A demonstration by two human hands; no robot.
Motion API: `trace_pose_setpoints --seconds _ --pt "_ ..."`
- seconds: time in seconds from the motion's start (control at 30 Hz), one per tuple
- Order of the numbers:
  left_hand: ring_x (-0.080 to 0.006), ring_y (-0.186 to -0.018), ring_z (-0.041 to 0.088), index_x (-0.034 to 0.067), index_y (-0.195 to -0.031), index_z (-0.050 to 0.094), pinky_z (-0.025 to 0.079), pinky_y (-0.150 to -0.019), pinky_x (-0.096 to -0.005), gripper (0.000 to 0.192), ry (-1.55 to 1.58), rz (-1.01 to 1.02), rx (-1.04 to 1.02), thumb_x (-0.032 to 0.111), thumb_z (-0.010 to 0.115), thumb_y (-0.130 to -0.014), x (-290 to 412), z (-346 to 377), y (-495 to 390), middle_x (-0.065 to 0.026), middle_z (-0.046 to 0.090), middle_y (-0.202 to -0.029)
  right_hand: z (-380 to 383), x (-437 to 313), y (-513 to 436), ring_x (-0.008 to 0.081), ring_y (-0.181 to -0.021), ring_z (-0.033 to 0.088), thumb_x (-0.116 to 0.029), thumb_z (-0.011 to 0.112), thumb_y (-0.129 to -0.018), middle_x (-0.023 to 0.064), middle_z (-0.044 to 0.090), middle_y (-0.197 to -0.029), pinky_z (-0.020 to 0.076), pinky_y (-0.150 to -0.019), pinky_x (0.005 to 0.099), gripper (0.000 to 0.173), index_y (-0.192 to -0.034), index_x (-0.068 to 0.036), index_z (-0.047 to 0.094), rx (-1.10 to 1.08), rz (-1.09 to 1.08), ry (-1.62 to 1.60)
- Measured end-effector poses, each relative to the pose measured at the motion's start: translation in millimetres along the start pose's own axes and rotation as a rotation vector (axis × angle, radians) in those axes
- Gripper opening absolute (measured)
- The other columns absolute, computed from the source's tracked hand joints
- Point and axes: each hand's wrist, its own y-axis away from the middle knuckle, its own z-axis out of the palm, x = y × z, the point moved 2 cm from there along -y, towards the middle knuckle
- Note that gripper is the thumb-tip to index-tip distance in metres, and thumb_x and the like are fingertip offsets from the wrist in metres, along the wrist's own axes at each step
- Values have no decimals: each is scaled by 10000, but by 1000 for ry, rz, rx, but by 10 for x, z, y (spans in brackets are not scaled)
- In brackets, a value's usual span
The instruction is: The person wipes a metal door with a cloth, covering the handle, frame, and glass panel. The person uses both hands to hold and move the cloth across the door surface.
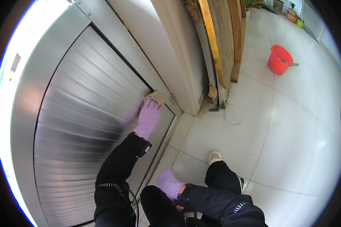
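My left hand [149,117], in a pink-purple rubber glove, presses a beige cleaning cloth [157,97] against the frame edge of a ribbed metal door panel [88,113]. The cloth lies near the panel's hinge-side border, close to a small hinge [173,98]. A blurred reflection of the glove shows in the metal. Near my knee hangs my right hand [170,183], gloved the same way, with its fingers curled and turned away. I cannot make out anything in it, and its palm is hidden.
A red bucket [278,61] with a grey-handled tool in it stands on the white tiled floor [253,136]. Wooden boards [221,39] lean upright beside the white door jamb [176,42]. Potted plants [292,15] line the far wall. A thin wire loop [233,114] lies on the tiles.
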Motion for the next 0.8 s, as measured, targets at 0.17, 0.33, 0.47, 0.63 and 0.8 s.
trace_pose_setpoints --seconds 0.17,0.33,0.47,0.63,0.8 --pt "-310 -1221 503 106 -1412 486 277 -1124 -505 645 -90 -167 168 214 635 -794 -613 -1156 -32 -143 600 -1203 -117 -106 6 421 -880 679 -104 530 -876 261 700 -982 441 -885 583 310 -1089 43 701 -6 -29 37" --pt "-307 -1287 456 162 -1479 406 240 -1125 -542 717 -240 -417 389 262 640 -808 -1194 -2338 144 -114 546 -1336 -197 -175 65 337 -933 681 -141 609 -821 133 731 -969 462 -798 506 270 -1034 -60 753 18 -104 -11" --pt "-340 -1316 429 176 -1477 410 238 -1141 -537 690 -350 -441 409 229 616 -820 -1254 -2583 255 -129 529 -1360 -162 -122 134 328 -923 685 -159 623 -817 121 732 -951 470 -759 487 238 -988 -71 764 89 -94 14" --pt "-344 -1195 489 116 -1431 462 321 -1086 -497 652 -185 -375 253 156 600 -795 -1082 -2209 152 -121 591 -1233 -114 -208 195 328 -920 685 -166 617 -823 123 730 -956 469 -741 489 226 -972 -82 765 172 -82 66" --pt "-335 -1122 515 116 -1423 475 357 -1044 -467 624 -105 -142 351 149 569 -807 -898 -2023 197 -104 610 -1167 -109 -265 182 330 -916 687 -169 609 -837 128 728 -978 466 -753 495 241 -1003 -77 757 147 -92 30"
